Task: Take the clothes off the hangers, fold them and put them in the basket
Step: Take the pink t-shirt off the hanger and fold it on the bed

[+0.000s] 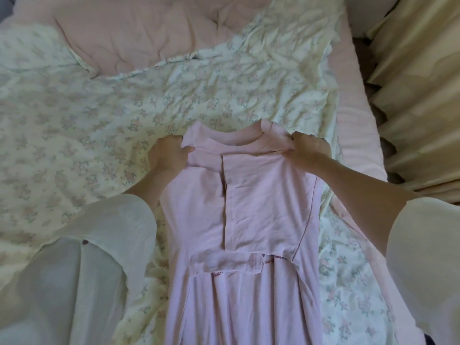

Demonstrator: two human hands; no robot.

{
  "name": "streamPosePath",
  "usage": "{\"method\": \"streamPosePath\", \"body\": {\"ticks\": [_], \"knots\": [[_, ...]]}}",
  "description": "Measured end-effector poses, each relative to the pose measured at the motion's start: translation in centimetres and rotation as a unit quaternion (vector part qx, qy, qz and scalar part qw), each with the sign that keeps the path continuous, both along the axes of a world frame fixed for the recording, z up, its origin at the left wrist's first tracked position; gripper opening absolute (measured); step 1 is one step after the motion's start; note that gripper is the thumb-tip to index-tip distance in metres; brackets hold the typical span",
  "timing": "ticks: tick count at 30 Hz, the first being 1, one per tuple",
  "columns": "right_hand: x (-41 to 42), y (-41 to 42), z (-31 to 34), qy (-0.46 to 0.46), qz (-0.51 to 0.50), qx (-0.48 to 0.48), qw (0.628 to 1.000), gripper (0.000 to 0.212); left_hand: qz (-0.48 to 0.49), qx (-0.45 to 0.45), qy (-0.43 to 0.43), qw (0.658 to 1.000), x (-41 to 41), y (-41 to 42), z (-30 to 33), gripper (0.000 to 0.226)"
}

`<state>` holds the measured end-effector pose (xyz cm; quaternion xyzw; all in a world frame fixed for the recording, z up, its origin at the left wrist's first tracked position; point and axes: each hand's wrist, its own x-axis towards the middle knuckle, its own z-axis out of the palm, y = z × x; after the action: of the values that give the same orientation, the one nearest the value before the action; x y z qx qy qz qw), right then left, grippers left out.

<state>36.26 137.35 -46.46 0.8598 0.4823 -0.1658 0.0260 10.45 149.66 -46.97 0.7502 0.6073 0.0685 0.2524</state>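
Here, a floral quilt (99, 115) covers most of the frame, with a pink pillow (139, 33) at the top and cream curtains (418, 100) down the right edge. Lying on the quilt at lower centre is a pink T-shirt (239, 240), sleeves folded inward over its body. The left hand (169, 155) grips its left shoulder and the right hand (308, 148) pinches its right shoulder, both just below the neckline.

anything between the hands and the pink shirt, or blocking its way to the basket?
Nothing sits between them: the left hand and right hand each grip a shoulder of the pink shirt, which lies on the floral bedspread. No hanger shows in it. The basket is out of view, so that path can't be judged.
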Motion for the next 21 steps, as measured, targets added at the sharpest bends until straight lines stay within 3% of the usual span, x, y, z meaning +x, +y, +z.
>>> {"method": "streamPosePath", "body": {"ticks": [3, 7, 16, 21], "knots": [[0.4, 0.2, 2.2, -0.009, 0.002, 0.032, 0.999, 0.026, -0.002, 0.027, -0.012, 1.000, 0.6, 0.2, 2.2, 0.036], [1.1, 0.4, 4.7, -0.017, -0.013, 0.077, 0.997, 0.030, -0.005, 0.075, -0.017, 0.997, 1.9, 0.5, 5.3, 0.027], [2.6, 2.6, 13.1, -0.063, -0.045, 0.270, 0.960, 0.017, 0.037, 0.209, -0.072, 0.975, 5.0, 3.8, 14.3, 0.039], [2.1, 1.1, 12.1, -0.055, -0.032, 0.281, 0.958, 0.005, 0.003, 0.170, -0.109, 0.979, 3.6, 3.0, 13.1, 0.036]]}}
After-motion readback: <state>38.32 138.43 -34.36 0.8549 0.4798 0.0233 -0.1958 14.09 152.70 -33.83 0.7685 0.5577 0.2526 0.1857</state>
